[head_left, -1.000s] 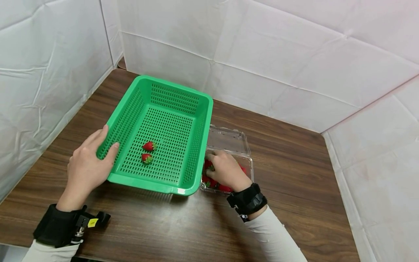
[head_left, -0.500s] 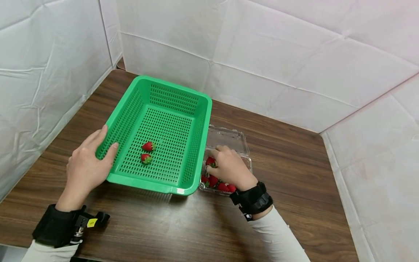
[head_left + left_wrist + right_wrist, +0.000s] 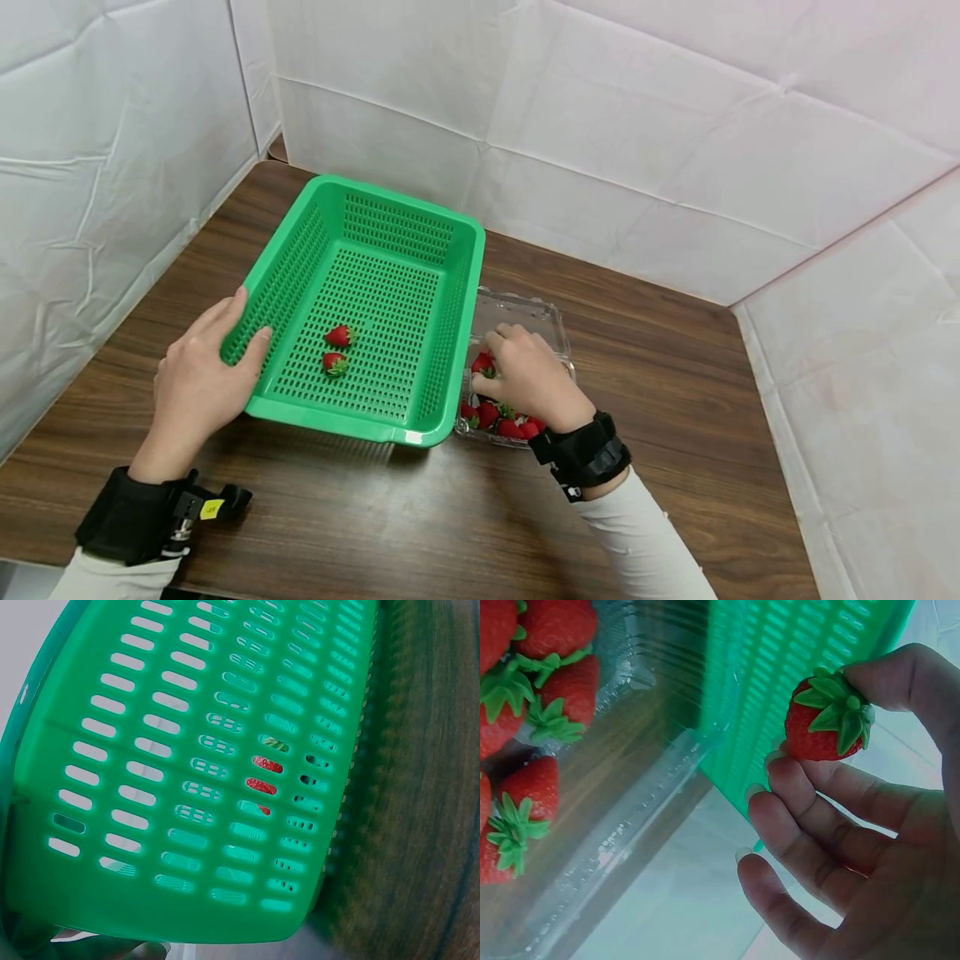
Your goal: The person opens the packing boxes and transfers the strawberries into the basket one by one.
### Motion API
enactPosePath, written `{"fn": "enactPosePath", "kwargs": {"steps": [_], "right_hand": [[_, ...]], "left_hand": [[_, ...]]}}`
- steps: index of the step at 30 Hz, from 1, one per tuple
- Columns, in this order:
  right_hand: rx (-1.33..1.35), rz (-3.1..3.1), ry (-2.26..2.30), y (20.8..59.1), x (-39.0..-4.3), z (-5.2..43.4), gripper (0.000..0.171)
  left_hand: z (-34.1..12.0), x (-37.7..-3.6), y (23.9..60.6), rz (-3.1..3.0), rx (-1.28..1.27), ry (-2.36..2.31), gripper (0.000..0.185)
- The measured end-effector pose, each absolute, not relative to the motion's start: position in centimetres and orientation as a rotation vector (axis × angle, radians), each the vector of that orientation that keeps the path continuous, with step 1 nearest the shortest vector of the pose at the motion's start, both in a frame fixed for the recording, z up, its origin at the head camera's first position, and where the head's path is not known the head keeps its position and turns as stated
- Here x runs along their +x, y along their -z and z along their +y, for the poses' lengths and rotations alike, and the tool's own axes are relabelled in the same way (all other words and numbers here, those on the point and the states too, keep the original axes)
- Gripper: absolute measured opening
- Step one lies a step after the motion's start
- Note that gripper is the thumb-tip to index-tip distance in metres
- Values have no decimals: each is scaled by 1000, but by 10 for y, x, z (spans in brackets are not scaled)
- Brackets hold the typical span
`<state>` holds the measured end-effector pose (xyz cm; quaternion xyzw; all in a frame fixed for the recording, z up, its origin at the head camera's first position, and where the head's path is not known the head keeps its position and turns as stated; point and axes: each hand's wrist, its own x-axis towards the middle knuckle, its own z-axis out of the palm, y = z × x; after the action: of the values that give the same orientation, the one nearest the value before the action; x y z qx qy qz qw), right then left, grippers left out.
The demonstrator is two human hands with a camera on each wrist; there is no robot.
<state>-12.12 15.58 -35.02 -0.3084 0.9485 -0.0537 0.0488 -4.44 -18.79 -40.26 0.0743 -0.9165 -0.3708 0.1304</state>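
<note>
Right hand point(image 3: 534, 382) pinching a red, green-leafed strawberry point(image 3: 826, 724) at a clear plastic clamshell point(image 3: 536, 315), left hand point(image 3: 198, 375) gripping a rectangular green perforated plastic basket point(image 3: 401, 201), two strawberries point(image 3: 339, 336) inside.

Left sleeve point(image 3: 116, 581), right sleeve point(image 3: 641, 533): both white, right one creased. Left wristband point(image 3: 127, 517) broad, black; beside it a black bracket point(image 3: 238, 500), yellow label point(image 3: 212, 509) with print too small to read, silvery fitting point(image 3: 182, 529). Right wristband point(image 3: 581, 454) black, thick, layered; small white marking point(image 3: 574, 492) at near edge.
</note>
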Motion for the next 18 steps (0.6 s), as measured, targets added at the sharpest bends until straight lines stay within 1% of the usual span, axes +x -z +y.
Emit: {"fn": "enactPosePath", "kwargs": {"steps": [9, 18], "right_hand": [[-1006, 2916, 173, 342, -125, 149, 20], [-1034, 2940, 163, 335, -126, 144, 20]], "left_hand": [[-189, -45, 403, -2675, 214, 1080, 58], [-188, -45, 403, -2679, 215, 1074, 58]]}}
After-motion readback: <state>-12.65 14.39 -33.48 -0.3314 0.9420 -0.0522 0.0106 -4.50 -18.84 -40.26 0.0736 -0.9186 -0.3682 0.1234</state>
